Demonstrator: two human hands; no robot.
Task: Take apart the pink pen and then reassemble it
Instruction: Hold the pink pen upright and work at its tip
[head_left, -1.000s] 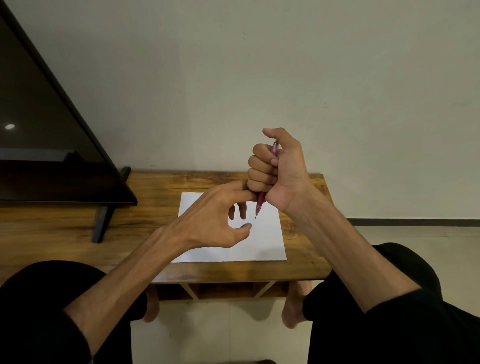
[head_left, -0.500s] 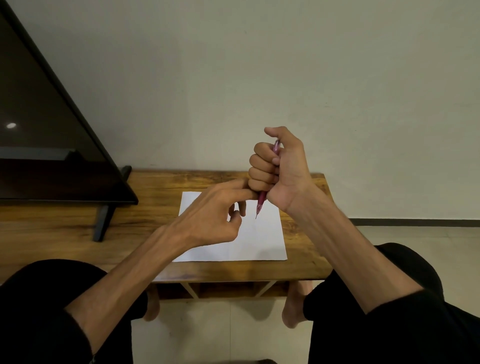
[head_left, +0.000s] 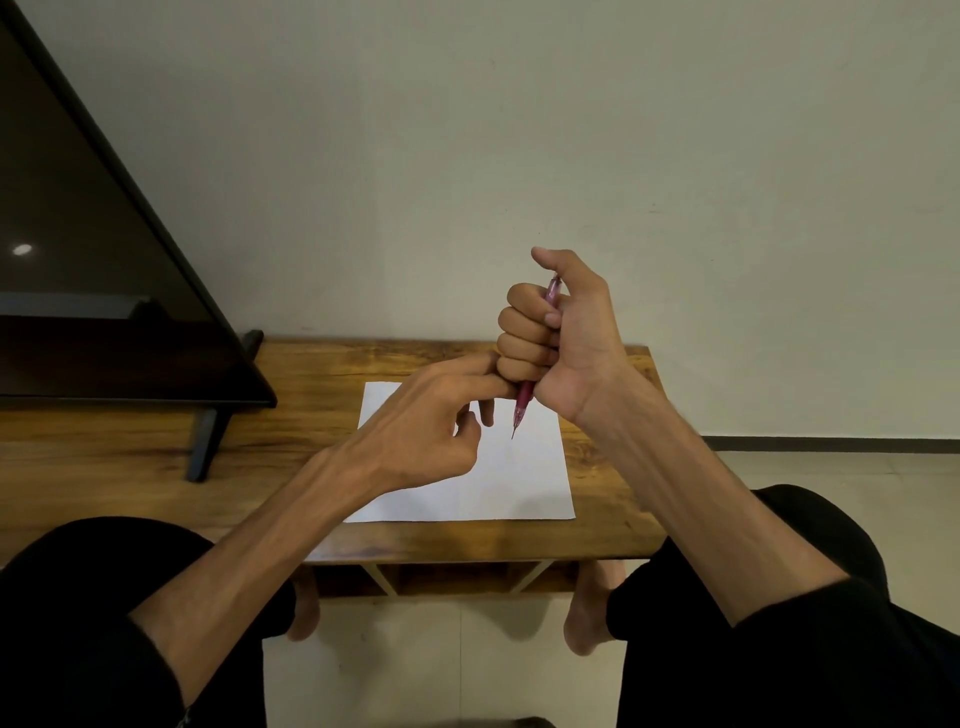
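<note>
Head view of a seated person working over a low wooden bench (head_left: 291, 415). The right hand (head_left: 561, 332) is raised above the far edge of the bench and closed in a fist around the pink pen (head_left: 522, 402); its grip is tight on the barrel, with 4 fingers curled across the front and the thumb standing up clear of the pen. The pen is held nearly upright, tilted slightly, its top end showing above the curled fingers beside the base of the thumb and its lower section and fine tip projecting below the fist, pointing down toward the sheet of white paper (head_left: 509, 478). The tip hangs in the air, apart from the paper. The left hand (head_left: 426, 436) reaches in from the lower left, its index finger extended to touch the underside of the right fist just beside the pen's lower section; the remaining fingers are loosely curled, and whether this grip pinches any part of the pen cannot be told. The paper lies flat on the bench, near its front edge. A dark flat screen (head_left: 78, 260) stands on a black foot at the left end of the bench. Both knees, in dark clothing, frame the lower corners.
</note>
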